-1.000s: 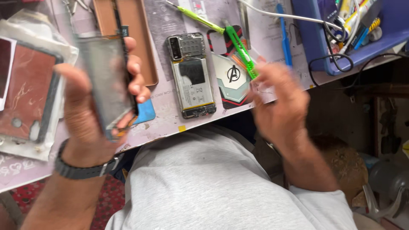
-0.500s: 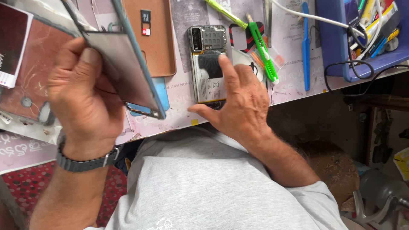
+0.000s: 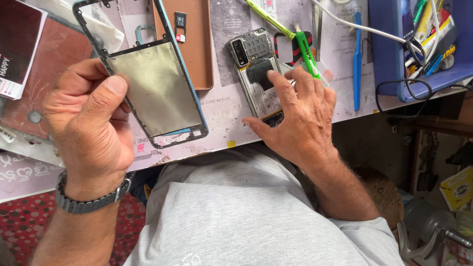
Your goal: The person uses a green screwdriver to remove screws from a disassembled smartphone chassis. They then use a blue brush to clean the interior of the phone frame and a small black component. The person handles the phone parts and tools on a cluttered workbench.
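overhead, a person in a grey t-shirt [image 3: 236, 216] sits at a pale, scuffed worktop [image 3: 224, 111] littered with phone repair parts. the left hand [image 3: 91, 125], with a dark watch strap on the wrist, is closed around the edge of a blue-rimmed phone middle frame with a dull metal plate [image 3: 150, 86], holding it tilted above the worktop, thumb pressed on the frame's left side. the right hand [image 3: 295, 116] lies on an opened phone body with its back cover off [image 3: 256, 74], which rests flat on the worktop near the front edge; the fingers spread loosely over its lower half, index fingertip on the dark patch in the middle, thumb beside its bottom corner, not gripping. just beyond the held frame lies a brown textured back cover [image 3: 194, 44]. right of the opened phone sit a bright green slim tool [image 3: 305, 51] and a blue plastic pry stick [image 3: 357, 59]. a blue plastic tray [image 3: 394, 54] of tools fills the far right corner, with a white cable [image 3: 364, 27] running across to it. a dark red panel [image 3: 54, 64] lies at the left.
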